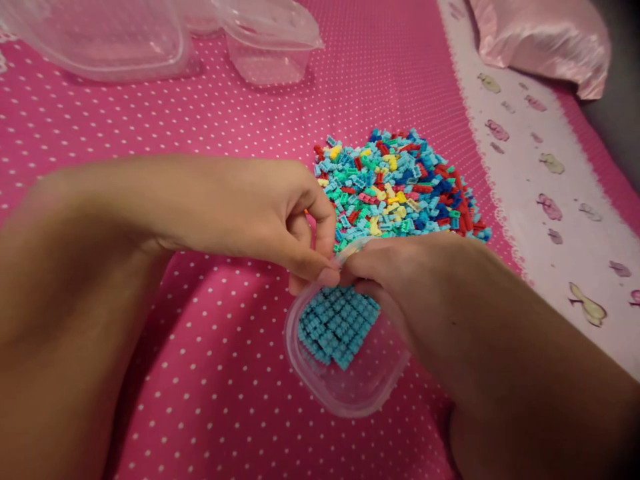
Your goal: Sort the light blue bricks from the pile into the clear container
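A shallow clear plastic container (350, 403) rests on the pink cloth, and whether it is a lid or a dish I cannot tell. Inside it lies a patch of small light-blue building bricks (340, 323) set side by side in rows. My left hand (280, 227) is at the container's far rim, thumb and forefinger closed in a pinch. Against those fingertips, my right hand (390, 267) bends over the same rim with its fingers closed. Whatever is between the fingertips is hidden. Just beyond both hands spreads a heap of loose small building bricks (395, 180) in blue, red, yellow and green.
Clear plastic containers (270, 63) stand at the back left, one a large tub (115, 40). The polka-dot cloth (225, 400) covers the surface, with a white printed band (530, 147) along the right. A shiny pink pillow (545, 40) lies at the back right.
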Available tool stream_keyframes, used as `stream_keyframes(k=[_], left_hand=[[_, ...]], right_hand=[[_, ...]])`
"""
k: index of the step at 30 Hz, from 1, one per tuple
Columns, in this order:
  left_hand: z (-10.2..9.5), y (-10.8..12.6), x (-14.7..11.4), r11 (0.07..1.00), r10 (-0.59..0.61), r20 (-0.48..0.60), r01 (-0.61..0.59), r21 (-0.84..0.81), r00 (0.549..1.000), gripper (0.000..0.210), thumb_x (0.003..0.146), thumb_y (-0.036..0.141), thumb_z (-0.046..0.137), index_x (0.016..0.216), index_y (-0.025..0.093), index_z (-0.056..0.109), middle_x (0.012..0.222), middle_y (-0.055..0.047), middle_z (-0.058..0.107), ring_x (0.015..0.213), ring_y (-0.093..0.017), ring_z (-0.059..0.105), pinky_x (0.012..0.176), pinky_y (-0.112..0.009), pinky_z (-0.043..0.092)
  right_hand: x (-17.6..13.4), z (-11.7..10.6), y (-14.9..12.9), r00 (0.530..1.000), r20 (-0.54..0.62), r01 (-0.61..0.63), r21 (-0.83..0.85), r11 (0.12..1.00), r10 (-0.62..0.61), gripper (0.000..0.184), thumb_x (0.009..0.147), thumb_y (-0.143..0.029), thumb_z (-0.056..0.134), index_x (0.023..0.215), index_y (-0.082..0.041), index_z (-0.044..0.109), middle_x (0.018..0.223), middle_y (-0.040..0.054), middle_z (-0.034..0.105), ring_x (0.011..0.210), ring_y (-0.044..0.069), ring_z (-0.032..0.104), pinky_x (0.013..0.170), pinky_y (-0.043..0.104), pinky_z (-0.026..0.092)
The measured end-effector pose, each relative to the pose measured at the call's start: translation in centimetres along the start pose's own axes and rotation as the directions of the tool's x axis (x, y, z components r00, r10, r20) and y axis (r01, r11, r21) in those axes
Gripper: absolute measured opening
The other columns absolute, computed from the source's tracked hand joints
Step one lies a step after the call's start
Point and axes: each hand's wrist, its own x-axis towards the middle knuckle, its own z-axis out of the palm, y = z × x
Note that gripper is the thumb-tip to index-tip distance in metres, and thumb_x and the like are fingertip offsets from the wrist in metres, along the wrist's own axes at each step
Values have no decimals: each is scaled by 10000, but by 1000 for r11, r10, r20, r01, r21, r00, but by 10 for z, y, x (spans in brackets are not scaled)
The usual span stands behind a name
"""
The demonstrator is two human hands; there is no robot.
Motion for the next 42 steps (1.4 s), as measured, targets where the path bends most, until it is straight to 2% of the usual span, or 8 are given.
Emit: stream_keyframes(k=[9,14,22,26,28,31,34,42], left_hand=[[2,6,-1,999,15,-25,-16,-44,1000,210,816,331,764,704,156,732,514,60,598,443,-44,452,413,-147,241],[2,1,2,984,18,-5,-18,-178,1000,221,784,306,814,668,140,727,470,56,545,399,-48,418,397,-140,244],[2,1,2,883,-192,-3,172,-437,981,221,603,38,904,769,80,764,504,50,565,398,-101,518,357,-159,296],[-12,-17,-7,969,-53,8,53,-241,999,281,725,361,892,782,116,768,552,9,600,461,-127,537,369,-182,343],[-20,-23,-9,987,-21,-85,7,-159,996,378,765,484,846,830,116,782,709,-47,704,590,-174,648,487,-229,483],[-23,-23,-3,989,127,-262,-103,104,957,379,854,532,732,832,157,786,691,-37,703,571,-170,639,484,-223,450],[-11,-20,10,928,292,-353,-174,329,889,210,895,411,708,940,215,767,705,0,711,554,-146,621,503,-218,432],[4,-18,13,861,291,-286,-120,494,913,154,974,351,656,1049,237,728,1088,-43,723,925,-174,704,817,-277,535]], right_hand=[[-5,-2,-10,996,-4,-94,-9,995,94,238,858,-103,647,853,-288,798,662,60,702,766,277,719,621,384,529],[-8,2,-6,997,-65,-43,-43,998,40,248,940,-150,578,893,-258,796,684,45,716,799,224,717,681,329,542],[-2,1,8,998,-46,36,64,997,-33,226,924,-151,636,782,-248,782,671,19,720,688,179,688,666,310,516],[14,-18,16,981,-192,89,254,963,-40,134,928,-178,707,913,-273,801,823,-52,778,730,126,695,691,271,503],[27,-17,29,938,-346,97,346,933,30,108,915,-158,719,911,-236,793,825,-48,775,730,116,683,682,256,493],[48,-6,55,893,-436,108,450,887,113,136,925,-135,684,986,-185,794,827,-17,768,710,115,662,690,264,483],[60,6,72,898,-426,106,445,889,106,181,928,-111,661,1021,-180,799,835,-11,773,765,120,677,766,269,481],[61,15,68,955,-294,116,475,872,33,213,956,-113,602,995,-192,795,983,37,799,922,171,708,838,298,472]])
